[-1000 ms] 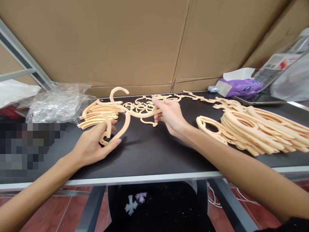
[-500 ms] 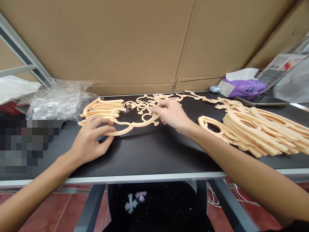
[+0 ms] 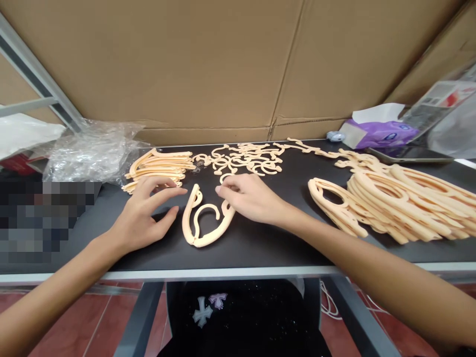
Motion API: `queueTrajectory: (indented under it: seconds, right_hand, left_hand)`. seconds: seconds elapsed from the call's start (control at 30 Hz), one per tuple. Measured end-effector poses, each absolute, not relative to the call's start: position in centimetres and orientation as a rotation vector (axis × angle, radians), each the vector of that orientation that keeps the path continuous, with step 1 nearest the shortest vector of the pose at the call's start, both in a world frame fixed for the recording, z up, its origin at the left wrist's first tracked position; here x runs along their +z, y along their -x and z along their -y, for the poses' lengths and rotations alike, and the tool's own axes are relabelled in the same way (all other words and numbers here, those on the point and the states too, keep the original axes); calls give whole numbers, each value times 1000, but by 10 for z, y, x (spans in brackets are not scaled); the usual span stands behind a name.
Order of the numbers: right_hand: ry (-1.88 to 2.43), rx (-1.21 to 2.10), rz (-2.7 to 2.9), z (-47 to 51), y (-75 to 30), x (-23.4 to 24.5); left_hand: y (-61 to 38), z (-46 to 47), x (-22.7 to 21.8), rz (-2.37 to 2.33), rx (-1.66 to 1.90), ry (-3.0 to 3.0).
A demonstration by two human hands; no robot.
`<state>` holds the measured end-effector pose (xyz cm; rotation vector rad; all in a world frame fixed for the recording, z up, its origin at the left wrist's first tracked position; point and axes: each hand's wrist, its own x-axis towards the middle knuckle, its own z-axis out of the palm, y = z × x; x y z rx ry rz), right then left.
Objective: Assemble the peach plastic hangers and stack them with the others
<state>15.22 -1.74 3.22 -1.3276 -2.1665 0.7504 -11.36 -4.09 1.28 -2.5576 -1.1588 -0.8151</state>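
Observation:
A cream plastic folding hanger (image 3: 213,238) rests on the black tabletop between my hands, its two arms folded up into a U with the curved hook inside. My right hand (image 3: 253,198) is closed on the upper end of its right arm, and the fingers partly cover that end. Just left of the hanger, my left hand (image 3: 148,210) has thumb and fingers apart and holds nothing. Behind my left hand lies a pile of cream hanger arms (image 3: 159,166). Loose cream hooks (image 3: 256,157) are scattered beyond my right hand.
Stacked cream hangers (image 3: 394,203) cover the right side of the table. Behind them are a purple tissue pack (image 3: 386,133) and a dark flat device (image 3: 412,154). Clear plastic wrap (image 3: 89,153) lies at the back left. A cardboard wall (image 3: 186,69) stands behind the table.
The hanger has gone from spread out between both hands to folded in a U, closer to me. My left hand has let go of it; my right hand has come nearer.

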Motion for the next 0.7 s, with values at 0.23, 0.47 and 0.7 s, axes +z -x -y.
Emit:
queueTrajectory:
  seconds: [0.23,0.47,0.7]
  right_hand:
    - [1061,411,2443,26,-148,24]
    - [917,275,2448,18,-150,18]
    - [964,287,2446,16,-153,17]
  left_hand:
    - [115,45,12,1253,-643,2807]
    - [112,46,18,1232,-643,2972]
    - [111,47,22,1258,-701,3072]
